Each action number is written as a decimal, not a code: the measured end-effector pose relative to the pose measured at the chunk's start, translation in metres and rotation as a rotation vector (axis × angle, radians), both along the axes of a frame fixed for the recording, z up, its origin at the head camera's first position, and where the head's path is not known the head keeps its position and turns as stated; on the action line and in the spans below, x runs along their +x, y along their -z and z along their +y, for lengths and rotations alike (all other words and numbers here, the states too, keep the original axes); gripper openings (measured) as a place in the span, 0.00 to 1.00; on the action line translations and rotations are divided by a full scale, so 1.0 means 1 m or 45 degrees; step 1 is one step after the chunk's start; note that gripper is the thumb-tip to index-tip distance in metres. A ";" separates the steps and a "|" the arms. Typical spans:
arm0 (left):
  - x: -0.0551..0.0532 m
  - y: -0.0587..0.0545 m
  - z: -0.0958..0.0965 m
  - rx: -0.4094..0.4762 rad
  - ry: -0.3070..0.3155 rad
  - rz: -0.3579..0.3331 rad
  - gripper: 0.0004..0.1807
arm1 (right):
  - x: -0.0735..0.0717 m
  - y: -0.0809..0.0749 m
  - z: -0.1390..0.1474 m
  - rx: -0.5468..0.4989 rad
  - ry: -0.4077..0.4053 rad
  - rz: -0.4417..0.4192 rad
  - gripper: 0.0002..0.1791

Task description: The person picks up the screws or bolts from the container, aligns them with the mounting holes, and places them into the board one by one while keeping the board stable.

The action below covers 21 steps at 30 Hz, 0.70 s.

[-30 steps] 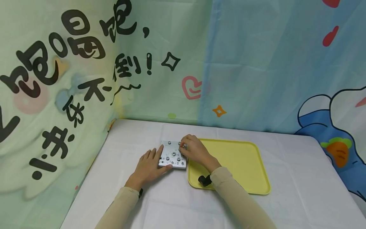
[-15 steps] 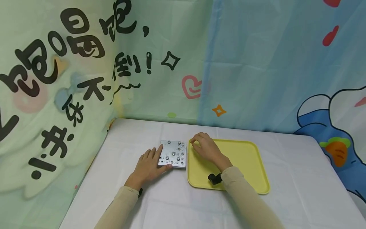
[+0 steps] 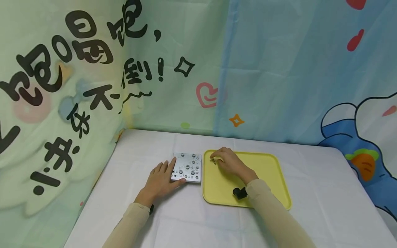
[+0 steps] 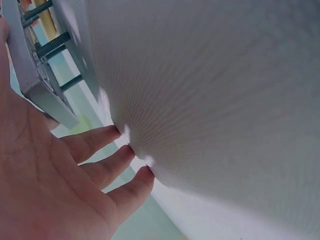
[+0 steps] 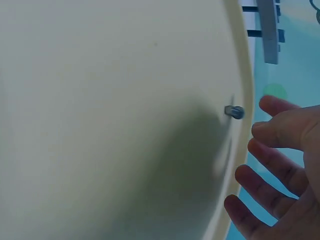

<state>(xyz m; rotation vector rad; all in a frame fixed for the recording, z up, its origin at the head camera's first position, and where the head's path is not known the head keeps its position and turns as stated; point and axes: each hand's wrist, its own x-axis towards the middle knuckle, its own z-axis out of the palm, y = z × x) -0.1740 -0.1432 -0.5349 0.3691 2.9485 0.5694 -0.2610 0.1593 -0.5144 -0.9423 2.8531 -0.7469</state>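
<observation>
A silver metal plate (image 3: 187, 167) with several bolts and nuts in it stands on the white table. In the left wrist view, threaded bolt shafts (image 4: 52, 46) stick out beneath this plate. My left hand (image 3: 160, 179) lies at the plate's near left corner, its index finger along the left edge and the thumb at the front edge. The other fingertips (image 4: 147, 172) press the cloth. Over the yellow tray (image 3: 248, 182), my right hand (image 3: 231, 161) has its fingers spread. A small bolt (image 5: 234, 112) shows below them at the tray's left side, apart from the fingertips in the right wrist view.
The tray sits directly right of the plate, with a low raised rim. White cloth (image 3: 313, 179) covers the table, which ends at a printed fabric backdrop (image 3: 279, 86) behind and on the left. A black wrist camera (image 3: 240, 193) on the right wrist hangs low over the tray.
My right hand has moved right from the plate to above the tray, and its pinched fingers have parted. A small bolt now shows beneath them. The left hand stays at the plate.
</observation>
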 end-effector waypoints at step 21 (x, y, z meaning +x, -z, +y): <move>0.000 0.002 0.001 -0.020 -0.003 -0.011 0.55 | -0.004 0.013 0.021 0.106 0.084 0.057 0.08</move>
